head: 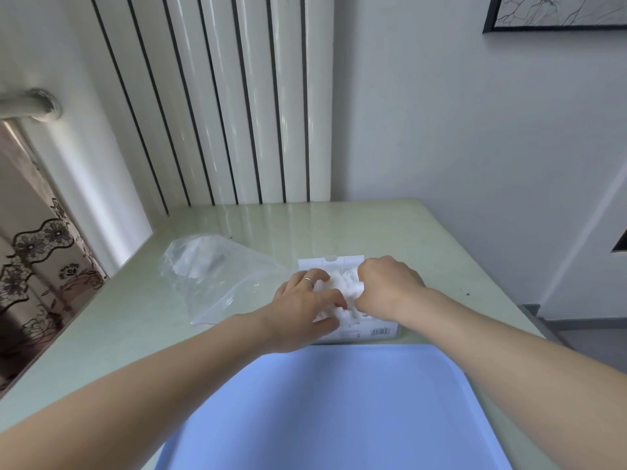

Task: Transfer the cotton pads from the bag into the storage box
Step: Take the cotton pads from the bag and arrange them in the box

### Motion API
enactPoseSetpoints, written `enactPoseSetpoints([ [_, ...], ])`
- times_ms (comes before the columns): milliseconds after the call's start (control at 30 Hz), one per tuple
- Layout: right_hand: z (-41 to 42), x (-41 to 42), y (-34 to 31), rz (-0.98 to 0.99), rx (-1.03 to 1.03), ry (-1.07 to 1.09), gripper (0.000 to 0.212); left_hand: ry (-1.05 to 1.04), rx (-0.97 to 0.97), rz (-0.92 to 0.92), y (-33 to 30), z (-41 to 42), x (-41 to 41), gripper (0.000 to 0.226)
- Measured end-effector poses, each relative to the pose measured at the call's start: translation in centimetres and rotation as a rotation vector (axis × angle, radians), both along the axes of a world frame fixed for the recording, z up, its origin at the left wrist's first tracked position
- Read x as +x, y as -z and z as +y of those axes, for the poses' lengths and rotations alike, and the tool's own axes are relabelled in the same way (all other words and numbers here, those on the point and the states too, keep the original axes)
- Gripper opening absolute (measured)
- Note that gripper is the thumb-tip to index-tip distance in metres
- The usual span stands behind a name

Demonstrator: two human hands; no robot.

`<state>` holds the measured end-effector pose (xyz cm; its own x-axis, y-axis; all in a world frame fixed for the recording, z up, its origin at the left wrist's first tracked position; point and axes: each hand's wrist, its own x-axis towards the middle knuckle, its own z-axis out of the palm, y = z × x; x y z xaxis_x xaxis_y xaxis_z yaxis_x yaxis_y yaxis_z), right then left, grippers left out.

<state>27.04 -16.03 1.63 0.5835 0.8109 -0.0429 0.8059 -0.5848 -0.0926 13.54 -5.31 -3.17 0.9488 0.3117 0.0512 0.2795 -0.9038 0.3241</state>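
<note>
— White walls and a tall ribbed radiator [217, 96] stand behind everything, don't they?

— Yes, and below them runs the pale green glossy tabletop [390, 228] where I work. A patterned curtain [37, 266] hangs off to my left, and the corner of a framed picture [556, 11] shows up on the right.

— What is the blue thing nearest you?

— That is a light blue tray [339, 408], lying flat on the table between my forearms and filling the near edge of my view.

— And the bag?

— A clear plastic bag [217, 276] lies crumpled on the table to the left, well beyond the tray. Something pale shows through it, but I cannot tell what.

— Where are the cotton pads?

— White cotton pads [344, 283] sit in a white package [380, 329] just beyond the tray's far edge, right of the bag. It bears a barcode at its near right corner.

— What are your hands doing?

— Both are on that package. My left hand [305, 307], with a thin ring [308, 280] on one finger, rests over its left side with fingers bent onto the pads. My right hand [390, 283] has its fingers curled down into the pads from the right.
</note>
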Motion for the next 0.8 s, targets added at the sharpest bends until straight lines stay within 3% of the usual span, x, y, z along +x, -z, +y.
enactPoseSetpoints([
  [333, 0.7, 1.1, 0.9, 0.451, 0.023, 0.104, 0.025, 0.017, -0.154, -0.055, -0.1, 0.6, -1.1, 0.042],
  [500, 0.0, 2.1, 0.1, 0.704, 0.074, 0.145, 0.021, -0.067, -0.057, -0.093, -0.1, 0.6, -1.0, 0.044],
  [633, 0.1, 1.1, 0.2, 0.754, 0.028, 0.156, 0.029, -0.081, -0.071, -0.115, -0.2, 0.8, -0.8, 0.044],
  [800, 0.6, 0.4, 1.0, 0.707, 0.086, 0.185, 0.023, -0.093, -0.084, -0.118, -0.2, 0.5, -0.7, 0.043],
])
